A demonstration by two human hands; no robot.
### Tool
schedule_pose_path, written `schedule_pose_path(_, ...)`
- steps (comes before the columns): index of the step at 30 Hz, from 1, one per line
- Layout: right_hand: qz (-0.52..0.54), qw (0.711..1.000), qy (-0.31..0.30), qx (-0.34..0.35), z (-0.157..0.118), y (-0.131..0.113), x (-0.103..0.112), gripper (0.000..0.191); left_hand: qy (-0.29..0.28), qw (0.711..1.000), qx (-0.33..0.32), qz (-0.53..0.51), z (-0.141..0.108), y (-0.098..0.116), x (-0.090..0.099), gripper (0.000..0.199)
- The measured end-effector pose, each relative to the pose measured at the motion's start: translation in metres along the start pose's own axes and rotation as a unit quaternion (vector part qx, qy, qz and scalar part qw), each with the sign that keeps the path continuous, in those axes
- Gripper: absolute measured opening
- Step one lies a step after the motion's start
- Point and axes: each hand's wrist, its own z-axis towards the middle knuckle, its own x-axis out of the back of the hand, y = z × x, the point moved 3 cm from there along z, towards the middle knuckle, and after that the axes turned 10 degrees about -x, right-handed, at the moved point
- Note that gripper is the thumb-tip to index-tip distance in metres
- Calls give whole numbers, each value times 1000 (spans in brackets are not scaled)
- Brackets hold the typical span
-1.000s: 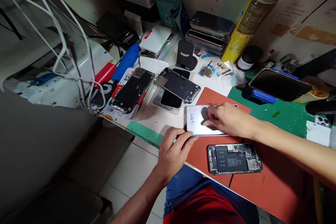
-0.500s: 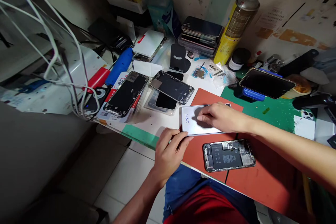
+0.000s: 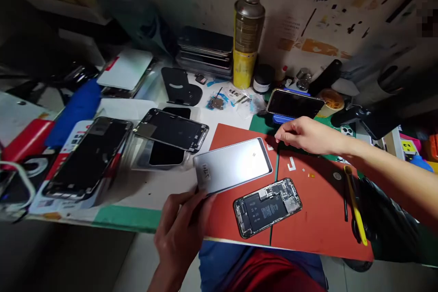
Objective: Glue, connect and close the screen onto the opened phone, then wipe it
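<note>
My left hand (image 3: pixel 179 226) grips the near left corner of a white, phone-sized panel (image 3: pixel 232 166) with handwriting at its left end. My thumb is blurred there. Just in front of the panel, an opened phone (image 3: pixel 268 207) lies on the red mat, its black battery and circuit board showing. To the right of the panel, my right hand (image 3: pixel 304 134) hovers over the mat's far edge with thumb and forefinger pinched together. Whatever may be between those fingertips is too small to make out. A phone on a blue stand (image 3: pixel 294 104) is just behind this hand.
Phone screen assemblies (image 3: pixel 173 128) lie at left, another (image 3: pixel 91 157) beside them. A yellow spray can (image 3: pixel 247 41) stands at the back near stacked phones (image 3: pixel 205 50). Small bits (image 3: pixel 291 164) and a yellow-handled tool (image 3: pixel 356 207) rest on the red mat (image 3: pixel 318 219).
My right hand has moved off the white panel to the right. The panel looks slightly raised in my left hand. The camera view has turned right, showing more of the mat.
</note>
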Motion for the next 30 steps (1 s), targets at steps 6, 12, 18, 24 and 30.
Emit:
schedule_pose_path(6,-85,993,63,50,13,24,-28,31,-14,999,-29,24,6,-1,-2,18)
schedule_pose_path(12,-158,979,93,92,9,21,-42,33,-20,998,-32,45,7,-1,-3,17)
schedule_pose_path(18,-167,976,105,93,2,19,-44,36,-25,999,-27,31,6,0,-2,19)
schedule_pose_path(24,-118,985,102,79,5,21,-36,31,-21,999,-27,25,4,0,-2,19)
schedule_pose_path(30,-43,993,110,29,7,24,-30,28,-25,999,-35,16,6,0,-3,21)
